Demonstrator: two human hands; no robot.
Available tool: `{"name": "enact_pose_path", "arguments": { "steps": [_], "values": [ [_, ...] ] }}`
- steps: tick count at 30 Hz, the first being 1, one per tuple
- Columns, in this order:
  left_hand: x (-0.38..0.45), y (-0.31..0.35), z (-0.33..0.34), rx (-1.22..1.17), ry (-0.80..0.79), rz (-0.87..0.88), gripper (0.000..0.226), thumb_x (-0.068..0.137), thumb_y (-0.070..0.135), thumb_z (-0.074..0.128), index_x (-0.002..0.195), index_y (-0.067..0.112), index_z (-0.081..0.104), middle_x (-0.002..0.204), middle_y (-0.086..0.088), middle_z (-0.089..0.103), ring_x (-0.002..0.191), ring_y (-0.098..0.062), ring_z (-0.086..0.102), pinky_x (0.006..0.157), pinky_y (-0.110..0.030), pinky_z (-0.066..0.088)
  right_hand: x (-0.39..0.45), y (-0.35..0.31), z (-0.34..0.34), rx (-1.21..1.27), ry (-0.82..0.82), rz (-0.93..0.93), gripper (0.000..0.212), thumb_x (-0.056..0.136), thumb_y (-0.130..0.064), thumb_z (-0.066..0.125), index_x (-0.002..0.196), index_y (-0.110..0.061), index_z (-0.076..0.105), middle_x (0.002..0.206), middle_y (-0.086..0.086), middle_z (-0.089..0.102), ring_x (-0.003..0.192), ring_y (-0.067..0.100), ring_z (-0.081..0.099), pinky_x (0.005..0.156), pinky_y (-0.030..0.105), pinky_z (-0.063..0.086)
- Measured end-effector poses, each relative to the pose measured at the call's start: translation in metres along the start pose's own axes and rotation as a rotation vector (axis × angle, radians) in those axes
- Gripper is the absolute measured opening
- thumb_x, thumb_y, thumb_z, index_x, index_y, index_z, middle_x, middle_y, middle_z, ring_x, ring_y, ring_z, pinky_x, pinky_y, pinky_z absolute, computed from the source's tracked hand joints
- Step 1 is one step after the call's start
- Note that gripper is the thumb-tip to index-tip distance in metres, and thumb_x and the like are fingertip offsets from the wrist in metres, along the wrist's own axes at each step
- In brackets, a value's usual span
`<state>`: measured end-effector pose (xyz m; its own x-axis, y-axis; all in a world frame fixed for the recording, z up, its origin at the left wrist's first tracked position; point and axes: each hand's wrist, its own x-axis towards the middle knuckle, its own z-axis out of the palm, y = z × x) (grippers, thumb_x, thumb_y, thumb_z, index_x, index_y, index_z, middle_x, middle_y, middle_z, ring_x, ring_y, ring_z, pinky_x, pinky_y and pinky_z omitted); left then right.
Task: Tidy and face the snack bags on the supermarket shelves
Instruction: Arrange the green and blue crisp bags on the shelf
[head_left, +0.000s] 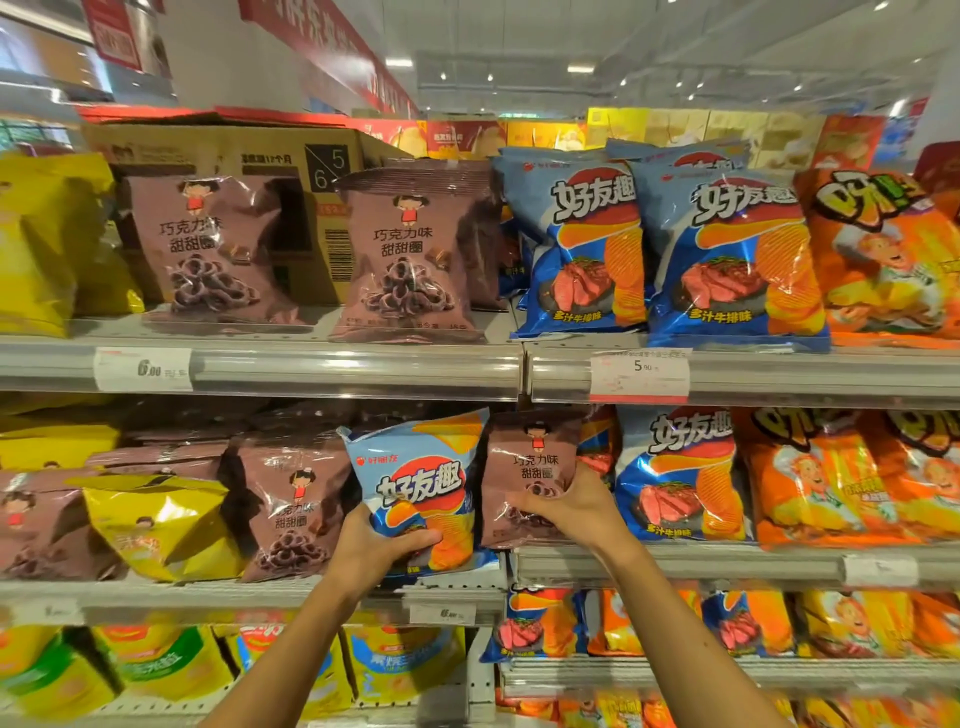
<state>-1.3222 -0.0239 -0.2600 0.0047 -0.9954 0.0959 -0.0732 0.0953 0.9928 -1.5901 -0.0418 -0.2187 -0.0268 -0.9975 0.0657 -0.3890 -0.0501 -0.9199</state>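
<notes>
Fingers of the left hand (387, 548) curl round the lower part of a glossy blue foil chip bag (423, 483), while the right hand (566, 506) pinches a mauve plastic bag of chocolate ring snacks (530, 470) at its lower right; both bags stand side by side at the front of the middle shelf (675, 561). Such puffed bags are likely light, slick and easily crushed, so a loose hold low on the sides suits them. A tilted yellow foil bag (161, 525) sprawls among mauve ones to the left. Blue steak-flavour bags (680, 473) crowd close on the right, seemingly touching, leaving little room.
</notes>
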Motion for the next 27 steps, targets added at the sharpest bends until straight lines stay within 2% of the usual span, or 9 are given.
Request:
{"name": "enact_pose_path", "arguments": {
  "steps": [7, 10, 12, 14, 16, 18, 21, 24, 27],
  "values": [
    [-0.007, 0.018, -0.008, -0.024, 0.099, 0.052, 0.046, 0.066, 0.020, 0.091, 0.102, 0.007, 0.066, 0.088, -0.011, 0.076, 0.078, -0.020, 0.074, 0.065, -0.021, 0.057, -0.010, -0.003, -0.004, 0.053, 0.047, -0.031, 0.054, 0.067, -0.032, 0.095, 0.113, -0.030, 0.067, 0.105, -0.013, 0.076, 0.098, 0.002, 0.071, 0.095, 0.030, 0.057],
    [-0.010, 0.029, -0.010, -0.023, 0.060, 0.082, 0.034, 0.068, 0.026, 0.089, 0.088, 0.011, 0.066, 0.078, -0.009, 0.074, 0.068, -0.017, 0.070, 0.061, -0.020, 0.054, -0.016, -0.003, -0.009, 0.074, 0.103, -0.046, 0.065, 0.067, -0.034, 0.095, 0.122, -0.023, 0.062, 0.111, -0.007, 0.074, 0.106, 0.011, 0.070, 0.096, 0.034, 0.056],
    [-0.010, 0.041, -0.006, -0.037, 0.047, 0.088, 0.035, 0.071, 0.025, 0.088, 0.096, 0.012, 0.066, 0.085, -0.006, 0.076, 0.075, -0.016, 0.072, 0.064, -0.020, 0.055, -0.022, -0.003, -0.017, 0.082, 0.131, -0.072, 0.074, 0.066, -0.040, 0.095, 0.128, -0.022, 0.058, 0.115, -0.007, 0.073, 0.108, 0.012, 0.069, 0.096, 0.035, 0.057],
    [-0.010, 0.055, 0.005, -0.059, 0.011, 0.067, 0.040, 0.072, 0.022, 0.086, 0.105, 0.014, 0.066, 0.094, -0.002, 0.077, 0.082, -0.013, 0.074, 0.066, -0.017, 0.056, -0.032, -0.003, -0.030, 0.102, 0.174, -0.095, 0.081, 0.061, -0.049, 0.094, 0.129, -0.025, 0.057, 0.115, -0.009, 0.072, 0.106, 0.007, 0.069, 0.093, 0.033, 0.057],
    [-0.008, 0.069, 0.021, -0.049, -0.064, 0.058, 0.024, 0.077, 0.018, 0.083, 0.091, 0.011, 0.065, 0.079, -0.001, 0.075, 0.067, -0.010, 0.070, 0.059, -0.014, 0.052, -0.043, 0.001, -0.046, 0.120, 0.249, -0.113, 0.080, 0.057, -0.052, 0.091, 0.125, -0.028, 0.057, 0.110, -0.012, 0.072, 0.098, -0.001, 0.069, 0.088, 0.029, 0.057],
    [-0.004, 0.078, 0.038, -0.013, -0.128, 0.068, 0.027, 0.085, 0.020, 0.078, 0.070, 0.010, 0.059, 0.063, -0.007, 0.064, 0.055, -0.015, 0.056, 0.056, -0.019, 0.046, -0.053, 0.007, -0.063, 0.153, 0.309, -0.121, 0.074, 0.063, -0.040, 0.093, 0.127, -0.026, 0.058, 0.110, -0.011, 0.074, 0.099, 0.002, 0.070, 0.088, 0.032, 0.057],
    [0.002, 0.085, 0.057, -0.030, -0.171, 0.029, 0.036, 0.089, 0.030, 0.074, 0.068, 0.009, 0.054, 0.062, -0.013, 0.050, 0.057, -0.018, 0.043, 0.063, -0.027, 0.038, -0.070, 0.017, -0.087, 0.185, 0.384, -0.142, 0.064, 0.071, -0.022, 0.092, 0.127, -0.024, 0.059, 0.110, -0.009, 0.076, 0.100, 0.005, 0.072, 0.088, 0.034, 0.056],
    [0.005, 0.085, 0.064, -0.084, -0.159, -0.043, 0.032, 0.082, 0.034, 0.079, 0.079, 0.006, 0.063, 0.071, -0.016, 0.061, 0.067, -0.022, 0.054, 0.073, -0.032, 0.047, -0.083, 0.026, -0.105, 0.222, 0.406, -0.130, 0.064, 0.074, -0.015, 0.090, 0.129, -0.020, 0.058, 0.113, -0.005, 0.075, 0.103, 0.009, 0.072, 0.093, 0.038, 0.056],
    [0.001, 0.076, 0.061, -0.099, -0.205, -0.140, 0.041, 0.074, 0.035, 0.086, 0.089, 0.008, 0.060, 0.078, -0.004, 0.073, 0.072, -0.019, 0.067, 0.074, -0.026, 0.054, -0.094, 0.032, -0.115, 0.261, 0.405, -0.116, 0.062, 0.074, -0.015, 0.089, 0.127, -0.026, 0.059, 0.110, -0.010, 0.076, 0.100, 0.005, 0.072, 0.089, 0.034, 0.057]
  ]
}}
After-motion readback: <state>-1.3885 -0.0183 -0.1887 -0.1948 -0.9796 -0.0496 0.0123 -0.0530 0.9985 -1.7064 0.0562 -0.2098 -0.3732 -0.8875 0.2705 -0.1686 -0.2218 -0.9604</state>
